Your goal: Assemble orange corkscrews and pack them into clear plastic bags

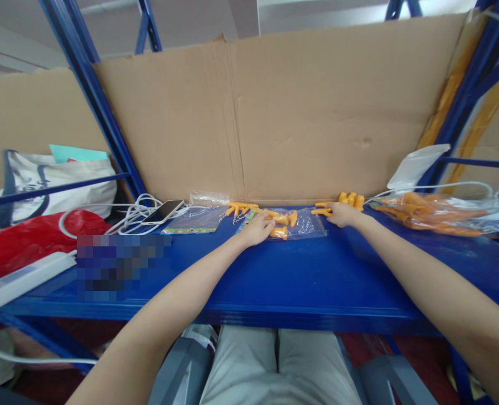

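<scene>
My left hand (pixel 257 229) lies on the blue shelf (pixel 300 281), fingers pressed on the edge of a clear plastic bag (pixel 306 224) with orange plastic pieces (pixel 281 218) inside and beside it. My right hand (pixel 341 214) is closed around an orange piece (pixel 322 212) just right of the bag. A small heap of orange pieces (pixel 351 198) sits behind that hand. More orange pieces (pixel 241 208) lie to the left, near the cardboard.
Cardboard sheet (pixel 300 112) backs the shelf. A large bag of orange pieces (pixel 435 214) lies at right. A phone (pixel 163 211), white cables (pixel 133 216), a flat clear packet (pixel 190 221), a red bag (pixel 25 239) and a white tote (pixel 59 183) lie at left.
</scene>
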Motion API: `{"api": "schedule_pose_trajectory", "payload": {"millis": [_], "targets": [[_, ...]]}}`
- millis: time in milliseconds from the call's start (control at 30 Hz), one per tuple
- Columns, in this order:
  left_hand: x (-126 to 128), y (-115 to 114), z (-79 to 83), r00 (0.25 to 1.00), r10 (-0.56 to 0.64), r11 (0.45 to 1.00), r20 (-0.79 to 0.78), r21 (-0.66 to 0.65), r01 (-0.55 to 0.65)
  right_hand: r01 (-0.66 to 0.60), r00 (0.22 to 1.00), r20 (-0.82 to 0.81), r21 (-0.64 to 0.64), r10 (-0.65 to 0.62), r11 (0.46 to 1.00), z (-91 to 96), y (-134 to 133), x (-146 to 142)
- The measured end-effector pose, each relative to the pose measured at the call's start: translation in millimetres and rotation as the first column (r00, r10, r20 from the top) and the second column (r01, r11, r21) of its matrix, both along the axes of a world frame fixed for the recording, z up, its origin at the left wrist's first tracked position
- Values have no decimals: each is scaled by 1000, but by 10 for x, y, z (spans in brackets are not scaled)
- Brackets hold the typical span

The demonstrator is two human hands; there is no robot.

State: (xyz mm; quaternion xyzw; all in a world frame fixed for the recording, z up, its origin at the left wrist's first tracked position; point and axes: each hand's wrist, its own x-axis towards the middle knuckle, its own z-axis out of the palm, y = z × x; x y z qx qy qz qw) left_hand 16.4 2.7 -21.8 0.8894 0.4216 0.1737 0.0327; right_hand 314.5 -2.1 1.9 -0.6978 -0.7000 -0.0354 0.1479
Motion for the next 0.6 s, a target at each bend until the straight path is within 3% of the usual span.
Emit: {"api": "schedule_pose_trajectory", "payload": {"millis": [200, 367, 467, 600], "targets": [[5, -1, -7, 1000, -4, 1000, 22, 15, 4, 147, 980, -158, 166, -121, 975, 271, -33, 122], [16, -31, 10, 1000, 8, 1000, 24, 4, -9, 218, 952, -283, 342, -121, 914, 422, -106, 161], [13, -38, 20, 1000, 6, 1000, 9, 5, -6, 227, 935, -342, 361, -98, 905, 422, -126, 132], [4, -40, 26, 1000, 7, 1000, -4, -5, -7, 168, 915, -401, 310, -31, 936, 385, -117, 73]]}}
